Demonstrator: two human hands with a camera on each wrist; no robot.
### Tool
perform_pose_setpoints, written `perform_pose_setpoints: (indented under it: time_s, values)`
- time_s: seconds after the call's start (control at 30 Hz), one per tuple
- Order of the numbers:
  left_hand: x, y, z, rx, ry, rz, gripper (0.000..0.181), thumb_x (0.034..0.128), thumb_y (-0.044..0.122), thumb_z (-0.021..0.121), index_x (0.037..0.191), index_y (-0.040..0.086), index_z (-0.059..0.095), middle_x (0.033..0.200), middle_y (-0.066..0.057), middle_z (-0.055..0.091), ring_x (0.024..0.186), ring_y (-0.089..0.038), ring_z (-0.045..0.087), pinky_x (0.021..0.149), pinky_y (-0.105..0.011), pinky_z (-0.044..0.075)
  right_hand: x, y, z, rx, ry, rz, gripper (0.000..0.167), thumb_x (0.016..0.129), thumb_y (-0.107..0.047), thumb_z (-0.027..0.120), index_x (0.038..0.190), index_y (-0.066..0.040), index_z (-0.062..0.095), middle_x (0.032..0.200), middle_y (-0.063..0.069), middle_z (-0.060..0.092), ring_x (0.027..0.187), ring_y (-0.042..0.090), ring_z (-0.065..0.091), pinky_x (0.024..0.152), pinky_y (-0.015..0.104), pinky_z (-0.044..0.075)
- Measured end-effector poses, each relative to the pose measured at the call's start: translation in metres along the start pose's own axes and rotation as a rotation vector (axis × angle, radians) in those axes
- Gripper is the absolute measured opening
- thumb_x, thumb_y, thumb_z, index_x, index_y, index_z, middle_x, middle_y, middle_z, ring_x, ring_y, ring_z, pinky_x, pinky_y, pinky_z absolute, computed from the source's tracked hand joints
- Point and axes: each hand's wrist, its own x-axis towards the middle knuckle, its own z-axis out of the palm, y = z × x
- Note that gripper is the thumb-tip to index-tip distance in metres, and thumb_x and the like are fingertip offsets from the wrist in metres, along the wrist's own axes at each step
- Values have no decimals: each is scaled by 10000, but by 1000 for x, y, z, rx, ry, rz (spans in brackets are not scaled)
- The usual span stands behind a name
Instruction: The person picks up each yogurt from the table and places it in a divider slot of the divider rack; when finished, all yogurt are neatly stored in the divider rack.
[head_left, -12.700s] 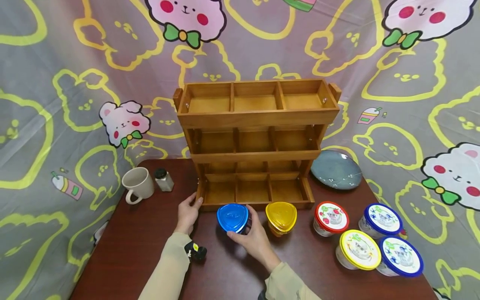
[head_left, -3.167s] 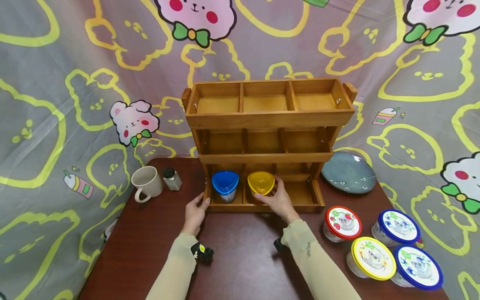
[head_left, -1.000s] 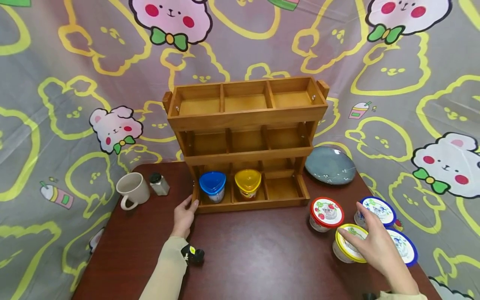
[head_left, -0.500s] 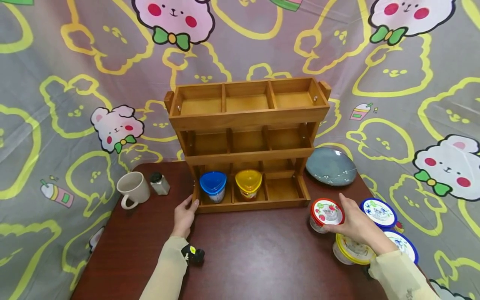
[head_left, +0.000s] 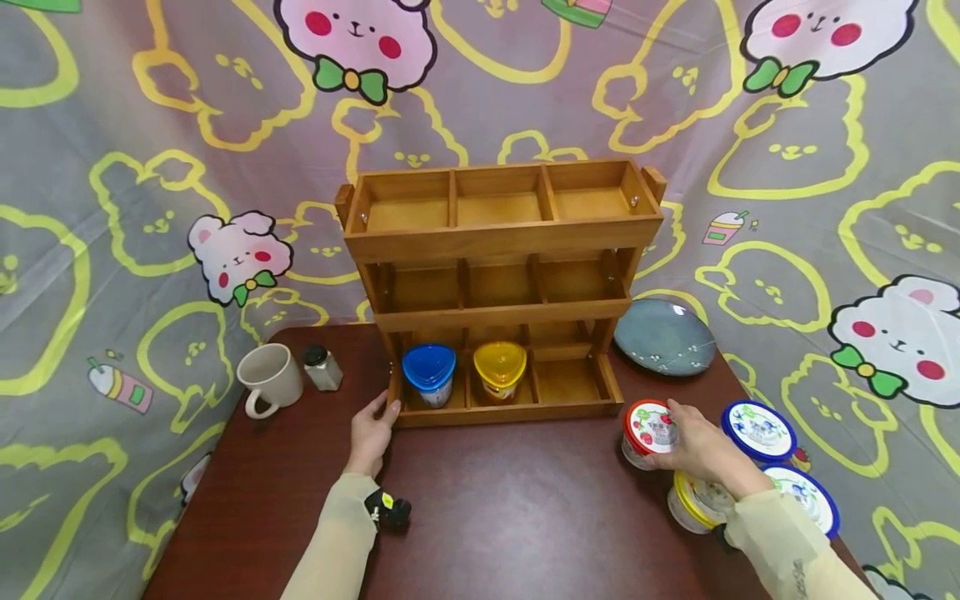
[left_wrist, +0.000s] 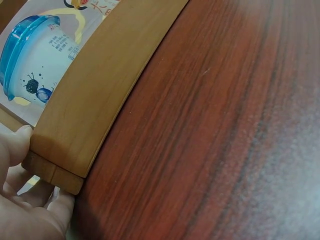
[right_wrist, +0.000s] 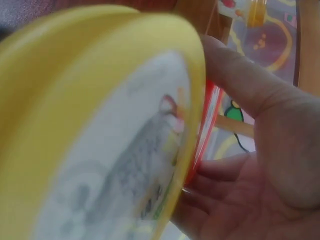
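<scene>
My left hand [head_left: 370, 435] grips the lower left corner of a three-tier wooden rack [head_left: 502, 242]. In the left wrist view the thumb lies over the rack's edge board [left_wrist: 100, 90], fingers beneath. At the right, my right hand [head_left: 705, 454] holds a red-lidded tub [head_left: 647, 429] between thumb and fingers; the tub stands on the table. A yellow-lidded tub [head_left: 693, 504] sits just below that hand and blocks much of the right wrist view. In the rack's bottom tier are a blue-lidded cup [head_left: 429, 368], left, and a yellow-lidded cup [head_left: 500, 364], middle.
Two blue-lidded tubs [head_left: 759, 429] stand right of my right hand. A grey-blue plate [head_left: 663, 336] leans behind, right of the rack. On the left are a beige mug [head_left: 272, 379] and a black-capped jar [head_left: 322, 367]. Patterned cloth [head_left: 247, 100] surrounds the table [head_left: 517, 508].
Earlier my right hand set the blue-lidded and then the yellow-lidded cup into the bottom tier. It has since moved right and closed around the red-lidded tub. My left hand stays on the rack.
</scene>
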Motion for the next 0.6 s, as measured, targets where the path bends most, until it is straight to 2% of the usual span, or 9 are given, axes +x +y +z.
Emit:
perform_pose_setpoints:
  time_s: [0.13,0.3,0.5,0.6]
  values:
    - [0,0,2,0,4,14,477,1012,158,588,1438,-27,481,1448,-218,482,1334,-331,429,1109,-474,335,2,2,-1,12,-6,4,1151,703,-458,878,1433,193,271,1359,432,370,1150,534,476,952,666,397]
    - [0,0,2,8,3,-4,488,1011,172,593,1443,-21,477,1458,-211,473,1345,-332,420,1112,-479,329,3,3,-2,33,7,1,1145,688,-440,892,1416,206,290,1314,427,406,1095,488,512,935,637,423]
    - [1,-1,2,10,-6,-12,499,1015,189,587,1454,-15,465,1474,-200,457,1355,-331,409,1116,-483,325,3,1,-7,61,67,-3,1111,695,-437,884,1404,206,319,1264,396,444,1019,416,536,885,579,459]
    - [1,-1,1,12,-9,-17,502,1017,195,586,1457,-11,462,1476,-199,455,1359,-334,404,1117,-488,320,1,-1,-11,72,100,-5,1102,707,-459,871,1406,200,330,1269,397,446,1043,433,526,896,593,451]
